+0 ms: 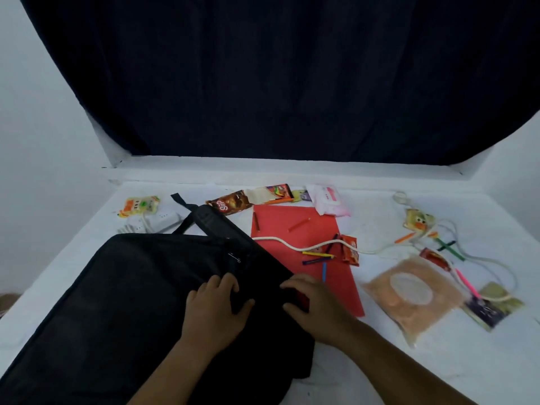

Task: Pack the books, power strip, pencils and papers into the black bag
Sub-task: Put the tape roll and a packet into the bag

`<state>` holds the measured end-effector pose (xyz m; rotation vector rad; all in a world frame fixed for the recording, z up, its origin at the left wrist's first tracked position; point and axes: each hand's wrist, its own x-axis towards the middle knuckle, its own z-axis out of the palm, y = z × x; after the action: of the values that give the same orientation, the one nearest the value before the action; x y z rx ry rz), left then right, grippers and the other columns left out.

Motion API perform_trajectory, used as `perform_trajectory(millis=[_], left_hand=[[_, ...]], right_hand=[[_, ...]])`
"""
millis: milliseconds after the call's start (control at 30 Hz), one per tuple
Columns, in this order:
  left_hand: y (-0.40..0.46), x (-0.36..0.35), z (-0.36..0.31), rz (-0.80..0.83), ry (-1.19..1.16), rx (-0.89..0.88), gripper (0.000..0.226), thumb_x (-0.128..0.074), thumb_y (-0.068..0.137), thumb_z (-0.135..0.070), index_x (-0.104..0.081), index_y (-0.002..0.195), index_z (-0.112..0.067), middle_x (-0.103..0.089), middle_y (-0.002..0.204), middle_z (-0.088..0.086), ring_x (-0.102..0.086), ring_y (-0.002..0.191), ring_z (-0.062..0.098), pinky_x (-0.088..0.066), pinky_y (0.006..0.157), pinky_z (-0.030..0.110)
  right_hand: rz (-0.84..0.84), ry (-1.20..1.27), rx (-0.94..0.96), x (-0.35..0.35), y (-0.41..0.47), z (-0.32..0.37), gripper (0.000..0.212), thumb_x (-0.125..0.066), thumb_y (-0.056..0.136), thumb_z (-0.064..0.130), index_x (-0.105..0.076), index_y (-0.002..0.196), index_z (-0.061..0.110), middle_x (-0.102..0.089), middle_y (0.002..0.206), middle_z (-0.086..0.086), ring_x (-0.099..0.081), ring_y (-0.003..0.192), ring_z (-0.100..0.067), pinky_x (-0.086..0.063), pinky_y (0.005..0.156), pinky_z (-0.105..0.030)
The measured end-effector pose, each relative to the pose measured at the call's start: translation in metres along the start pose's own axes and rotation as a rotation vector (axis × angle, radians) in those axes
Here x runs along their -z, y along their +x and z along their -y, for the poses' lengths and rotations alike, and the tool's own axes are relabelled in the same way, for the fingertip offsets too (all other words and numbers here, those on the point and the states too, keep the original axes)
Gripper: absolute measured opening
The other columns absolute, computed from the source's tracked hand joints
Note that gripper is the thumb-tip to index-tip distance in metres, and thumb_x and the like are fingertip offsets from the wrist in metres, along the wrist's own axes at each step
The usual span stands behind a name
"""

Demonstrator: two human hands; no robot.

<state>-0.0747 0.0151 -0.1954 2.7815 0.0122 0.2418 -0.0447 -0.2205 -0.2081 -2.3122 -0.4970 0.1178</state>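
Both hands at the black bag's (140,290) near-right edge; packing not begun.
Left hand (216,302) lies flat, fingers spread, gripping nothing. Right hand (309,302) curls at the bag's edge; hold unclear. Red paper (295,229), long axis running away, lies just beyond the right fingers (292,283); pencils (318,257) on it.

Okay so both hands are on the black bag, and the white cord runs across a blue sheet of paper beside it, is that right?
Not quite: the sheet of paper is red, not blue. The head view shows the white cord running across it, right of the black bag, with the left hand and right hand both on the bag.
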Motion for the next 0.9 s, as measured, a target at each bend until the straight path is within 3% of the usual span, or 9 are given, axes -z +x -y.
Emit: perform_trajectory(millis=[67,133,233,300,367,533,733,833,900], left_hand=[[0.000,-0.013,-0.001,-0.090,0.041,0.022,0.036,-0.054,0.076,-0.066,-0.048,0.093,-0.034,-0.052,0.090,-0.012,-0.058,0.084,0.016,-0.034,0.075,0.033],[-0.005,-0.024,-0.004,-0.145,0.059,0.023,0.041,-0.047,0.078,-0.068,-0.051,0.098,-0.032,-0.052,0.095,-0.008,-0.056,0.087,0.019,-0.037,0.077,0.036],[-0.009,-0.033,-0.008,-0.153,0.079,0.053,0.047,-0.045,0.081,-0.071,-0.051,0.106,-0.032,-0.049,0.122,-0.002,-0.048,0.115,0.024,-0.034,0.094,0.043],[-0.009,-0.035,-0.008,-0.131,0.105,0.080,0.048,-0.044,0.080,-0.074,-0.048,0.106,-0.034,-0.041,0.140,0.001,-0.033,0.139,0.026,-0.022,0.108,0.046],[-0.009,-0.036,-0.008,-0.118,0.109,0.092,0.049,-0.044,0.079,-0.076,-0.045,0.105,-0.035,-0.038,0.147,0.001,-0.020,0.150,0.025,-0.011,0.114,0.046],[-0.008,-0.034,-0.012,-0.094,0.124,0.136,0.045,-0.042,0.079,-0.077,-0.041,0.102,-0.038,-0.043,0.147,-0.002,-0.017,0.152,0.019,-0.007,0.117,0.044],[-0.007,-0.030,-0.017,-0.061,0.162,0.162,0.044,-0.045,0.081,-0.073,-0.043,0.103,-0.034,-0.045,0.146,-0.001,-0.022,0.151,0.021,-0.014,0.115,0.047],[-0.006,-0.029,-0.019,-0.049,0.164,0.182,0.046,-0.047,0.080,-0.072,-0.044,0.104,-0.033,-0.045,0.147,-0.002,-0.021,0.151,0.019,-0.015,0.115,0.047],[-0.005,-0.029,-0.020,-0.048,0.163,0.189,0.047,-0.047,0.080,-0.072,-0.046,0.105,-0.032,-0.046,0.148,-0.002,-0.023,0.151,0.019,-0.016,0.114,0.047]], right_hand=[[-0.046,0.035,-0.001,0.015,0.009,-0.002,0.035,-0.069,0.089,0.028,-0.065,0.123,0.028,-0.061,0.121,0.015,-0.053,0.113,0.004,-0.037,0.095,-0.008],[-0.116,0.053,-0.012,0.031,0.022,-0.007,0.032,-0.071,0.088,0.025,-0.067,0.120,0.026,-0.065,0.116,0.015,-0.056,0.107,0.005,-0.040,0.092,-0.010],[-0.185,0.051,-0.029,0.056,0.049,-0.021,0.032,-0.072,0.087,0.020,-0.068,0.118,0.024,-0.065,0.113,0.012,-0.059,0.103,0.000,-0.045,0.092,-0.018],[-0.196,-0.007,-0.043,0.072,0.073,-0.032,0.036,-0.072,0.086,0.019,-0.065,0.121,0.022,-0.063,0.118,0.005,-0.058,0.109,-0.009,-0.044,0.094,-0.023],[-0.190,-0.071,-0.070,0.086,0.098,-0.046,0.041,-0.071,0.087,0.020,-0.062,0.126,0.019,-0.059,0.127,-0.001,-0.054,0.119,-0.015,-0.038,0.096,-0.022],[-0.202,-0.162,-0.178,0.107,0.157,-0.087,0.053,-0.069,0.087,0.032,-0.051,0.135,0.019,-0.044,0.145,-0.006,-0.041,0.132,-0.027,-0.042,0.107,-0.042],[-0.117,-0.305,-0.389,0.111,0.203,-0.128,0.081,-0.058,0.086,0.059,-0.017,0.152,0.034,-0.004,0.164,-0.006,-0.007,0.148,-0.042,-0.025,0.115,-0.058],[-0.138,-0.364,-0.422,0.096,0.209,-0.141,0.089,-0.054,0.084,0.069,-0.008,0.152,0.036,-0.009,0.162,-0.013,-0.021,0.141,-0.046,-0.025,0.112,-0.058],[-0.211,-0.427,-0.368,0.086,0.207,-0.146,0.083,-0.056,0.086,0.060,-0.012,0.151,0.034,-0.014,0.159,-0.017,-0.030,0.133,-0.047,-0.028,0.110,-0.056]])
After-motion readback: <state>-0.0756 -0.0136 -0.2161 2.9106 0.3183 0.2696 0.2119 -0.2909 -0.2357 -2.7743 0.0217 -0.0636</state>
